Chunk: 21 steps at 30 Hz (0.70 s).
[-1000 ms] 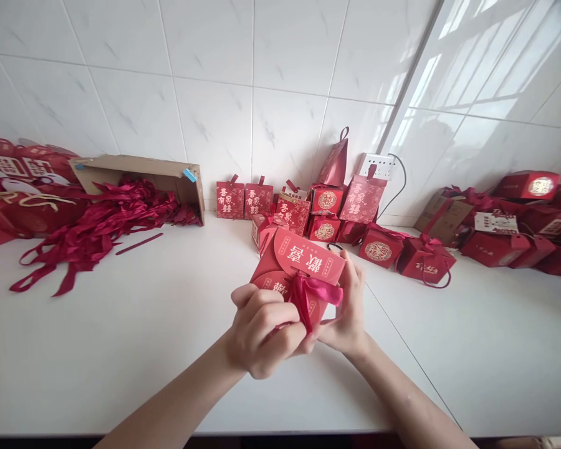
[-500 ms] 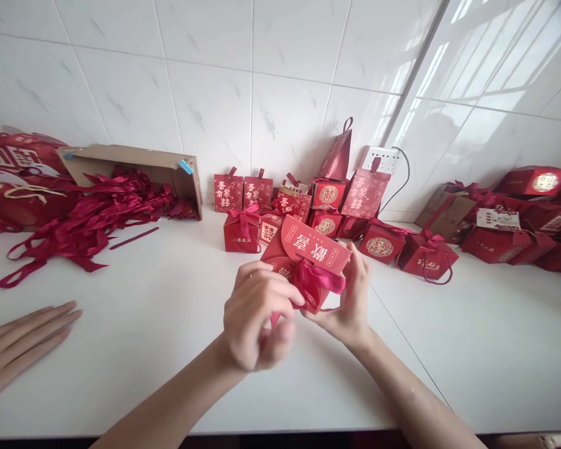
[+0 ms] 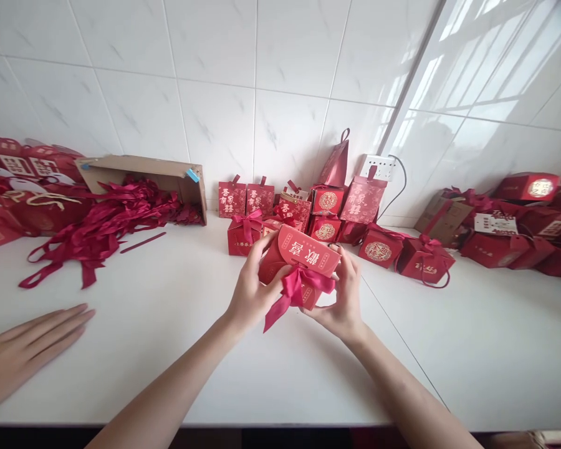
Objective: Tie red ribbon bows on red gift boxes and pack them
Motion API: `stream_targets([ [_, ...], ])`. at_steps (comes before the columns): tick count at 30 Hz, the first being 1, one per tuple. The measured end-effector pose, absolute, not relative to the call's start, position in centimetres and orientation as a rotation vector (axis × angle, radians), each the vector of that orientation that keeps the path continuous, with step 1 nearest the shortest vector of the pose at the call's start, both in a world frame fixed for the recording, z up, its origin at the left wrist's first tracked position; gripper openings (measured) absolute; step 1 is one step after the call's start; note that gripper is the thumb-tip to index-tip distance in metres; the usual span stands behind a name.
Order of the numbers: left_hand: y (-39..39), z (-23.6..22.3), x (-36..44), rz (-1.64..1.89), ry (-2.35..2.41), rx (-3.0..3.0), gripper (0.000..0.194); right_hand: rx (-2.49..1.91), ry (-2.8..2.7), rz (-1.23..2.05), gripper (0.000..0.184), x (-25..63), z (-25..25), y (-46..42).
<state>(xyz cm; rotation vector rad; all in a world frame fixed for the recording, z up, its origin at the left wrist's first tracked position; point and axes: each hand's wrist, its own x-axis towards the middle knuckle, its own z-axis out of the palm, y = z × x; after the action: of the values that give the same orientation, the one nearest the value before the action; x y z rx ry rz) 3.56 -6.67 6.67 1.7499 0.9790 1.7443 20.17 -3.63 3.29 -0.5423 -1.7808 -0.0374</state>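
Observation:
A red gift box (image 3: pixel 303 254) with gold characters on its curved flap is held above the white table (image 3: pixel 177 324). My left hand (image 3: pixel 251 293) grips its left side and my right hand (image 3: pixel 340 298) cups its right side. A dark pink ribbon bow (image 3: pixel 298 285) is tied on the near face of the box, with one tail hanging down to the left between my hands.
Finished red boxes (image 3: pixel 327 215) are stacked against the tiled wall, more at the far right (image 3: pixel 509 231). A tipped cardboard carton (image 3: pixel 140 176) spills red ribbons (image 3: pixel 98 227) at the left. Another person's hand (image 3: pixel 25 346) rests flat on the table at the lower left.
My left hand let go of the ribbon and moved up to hold the box's left side. The bow now sits tied with a tail hanging. The other person's hand came into view.

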Motion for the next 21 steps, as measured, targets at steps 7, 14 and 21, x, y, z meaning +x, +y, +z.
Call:
stream_targets([
  [7,-6.59,6.24,3.23,1.884,1.167,1.721,0.029,-0.485,-1.827,0.048,0.094,20.07,3.06,-3.82],
  [14,-6.53,6.24,3.07,1.863,1.085,1.659,0.028,-0.467,-1.812,0.102,0.094,20.00,2.90,-3.71],
  [21,-6.59,6.08,3.21,1.844,0.992,1.716,0.039,-0.472,-1.821,0.067,0.096,20.03,3.04,-3.86],
])
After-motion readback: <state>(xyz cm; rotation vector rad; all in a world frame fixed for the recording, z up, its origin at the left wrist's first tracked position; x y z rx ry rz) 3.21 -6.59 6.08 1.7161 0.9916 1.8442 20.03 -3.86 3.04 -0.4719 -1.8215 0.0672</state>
